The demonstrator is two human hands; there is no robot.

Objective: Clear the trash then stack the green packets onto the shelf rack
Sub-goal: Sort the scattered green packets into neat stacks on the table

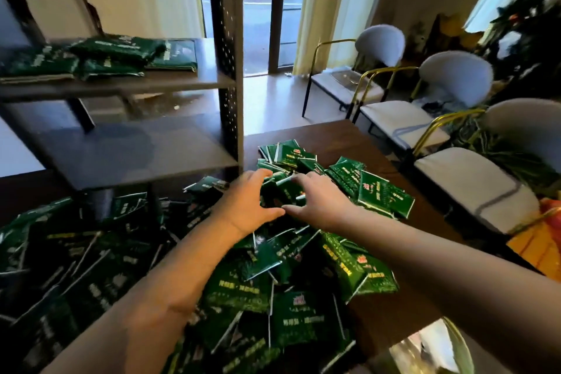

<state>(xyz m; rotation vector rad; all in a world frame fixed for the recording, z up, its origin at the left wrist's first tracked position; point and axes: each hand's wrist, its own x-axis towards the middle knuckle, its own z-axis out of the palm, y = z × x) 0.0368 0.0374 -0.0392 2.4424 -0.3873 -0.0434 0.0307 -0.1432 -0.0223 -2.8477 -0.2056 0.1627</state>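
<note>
Huge messy heap of green packets [243, 282] all over the dark surface [334, 136], and it spills in under the shelf rack [226, 39] on the left. Both hands are in the far part of the heap. The left hand [246, 206] and right hand [318, 203] cup one clump between them, fingers [258, 174] curled over its top, thumbs nearly touching on the near side. The rack's perforated post stands just behind the left hand, and the lower shelf [136, 155] juts out over the heap. The upper shelf [209, 82] has a few packets lying flat. Three pale chairs [455, 76] line the right side, with something orange [534, 246] by the nearest.
</note>
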